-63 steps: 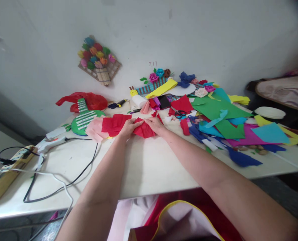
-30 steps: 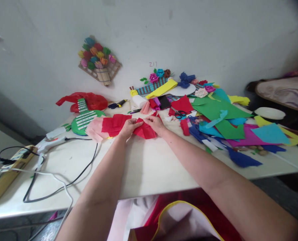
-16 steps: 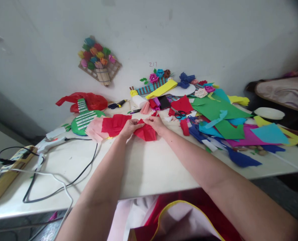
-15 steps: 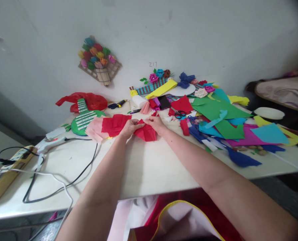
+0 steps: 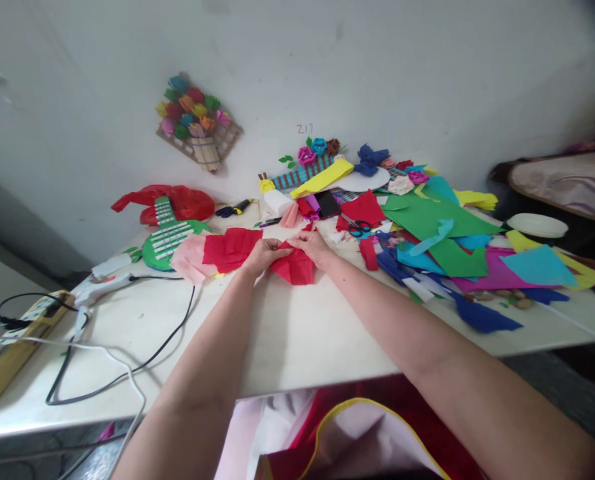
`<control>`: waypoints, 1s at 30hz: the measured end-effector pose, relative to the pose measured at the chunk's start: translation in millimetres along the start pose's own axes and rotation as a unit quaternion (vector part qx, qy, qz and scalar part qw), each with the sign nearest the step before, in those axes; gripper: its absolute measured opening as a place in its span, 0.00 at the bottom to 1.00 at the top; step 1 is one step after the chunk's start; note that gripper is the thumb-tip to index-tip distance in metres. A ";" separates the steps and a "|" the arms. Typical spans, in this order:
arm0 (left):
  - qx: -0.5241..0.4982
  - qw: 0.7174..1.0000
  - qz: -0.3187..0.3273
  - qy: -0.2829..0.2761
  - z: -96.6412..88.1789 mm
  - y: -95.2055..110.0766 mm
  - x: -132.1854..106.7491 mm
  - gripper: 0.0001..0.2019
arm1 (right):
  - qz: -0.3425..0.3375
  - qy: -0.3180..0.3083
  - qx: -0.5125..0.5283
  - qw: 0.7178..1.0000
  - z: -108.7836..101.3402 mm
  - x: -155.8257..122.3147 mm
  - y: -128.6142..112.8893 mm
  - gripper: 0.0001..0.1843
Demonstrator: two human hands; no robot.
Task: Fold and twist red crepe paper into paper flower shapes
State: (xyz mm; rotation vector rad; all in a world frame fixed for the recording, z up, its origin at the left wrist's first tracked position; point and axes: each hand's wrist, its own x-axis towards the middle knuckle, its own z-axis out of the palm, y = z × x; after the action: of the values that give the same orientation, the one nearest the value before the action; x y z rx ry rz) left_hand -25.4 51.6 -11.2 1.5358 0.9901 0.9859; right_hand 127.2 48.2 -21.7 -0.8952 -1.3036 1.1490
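Observation:
A small sheet of red crepe paper point(image 5: 295, 268) is pinched at its upper edge between my two hands, just above the table. My left hand point(image 5: 266, 256) has thumb and fingers closed on its left side. From the right, my right hand point(image 5: 311, 248) grips it close to the left fingertips. Beyond my left hand lies a stack of red paper pieces point(image 5: 230, 249), partly on pale pink paper point(image 5: 192, 257). The exact folds under my fingertips are too small to make out.
At left lie a green guitar-shaped craft point(image 5: 170, 241), a white glue gun point(image 5: 102, 287) with a black cable, and a yellow power strip point(image 5: 22, 347). Scissors point(image 5: 359, 228) rest among colored paper scraps point(image 5: 442, 213) at right. A white table point(image 5: 317, 340) runs to the wall.
The red crepe paper and both hands have shifted very slightly, with the paper's lower edge hanging a little lower. The rest looks the same.

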 end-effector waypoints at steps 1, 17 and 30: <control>0.002 1.000 0.001 0.000 0.0 -0.2 0.2 0.15 | -0.004 -0.005 0.003 1.000 0.0 0.3 0.3 0.13; 0.025 1.000 0.004 -0.013 2.2 -0.2 0.7 0.16 | -0.005 0.000 -0.008 1.000 1.6 0.5 -2.5 0.13; -0.074 0.997 -0.005 -0.004 -3.4 -1.3 -2.0 0.16 | -0.004 0.003 -0.055 0.998 -1.9 -0.8 1.1 0.14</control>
State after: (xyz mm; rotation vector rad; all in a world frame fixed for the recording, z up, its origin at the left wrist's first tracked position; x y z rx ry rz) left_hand -29.3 51.0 -12.2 1.4103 0.8982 1.0233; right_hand 129.0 47.9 -23.1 -0.9720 -1.3741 1.0771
